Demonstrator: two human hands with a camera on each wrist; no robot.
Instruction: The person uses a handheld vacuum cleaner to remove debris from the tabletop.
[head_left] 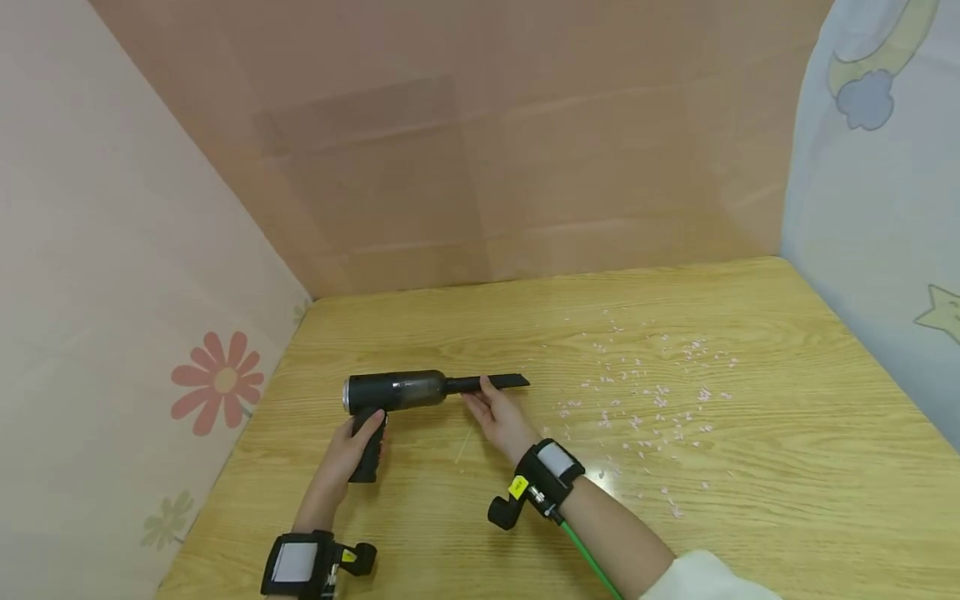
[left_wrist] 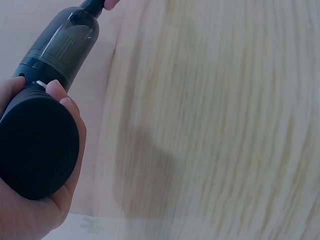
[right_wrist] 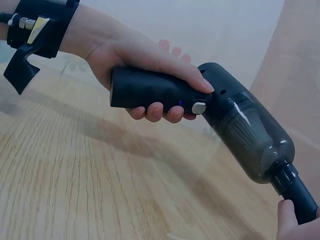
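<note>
A black handheld vacuum cleaner with a see-through dust cup is held above the table, its nozzle pointing right. My left hand grips the handle, thumb along its upper part. In the right wrist view, the fingers of that hand curl under the handle, close to a silver button and a small blue light. Thumb and fingers of my right hand pinch the slim nozzle midway along its length. The left wrist view shows the handle's rounded base and the dust cup.
Small pale paper bits lie scattered over the right half of the wooden table. A brown covering closes off the back, and patterned cloths hang at left and right. A green cable runs from the right wrist strap.
</note>
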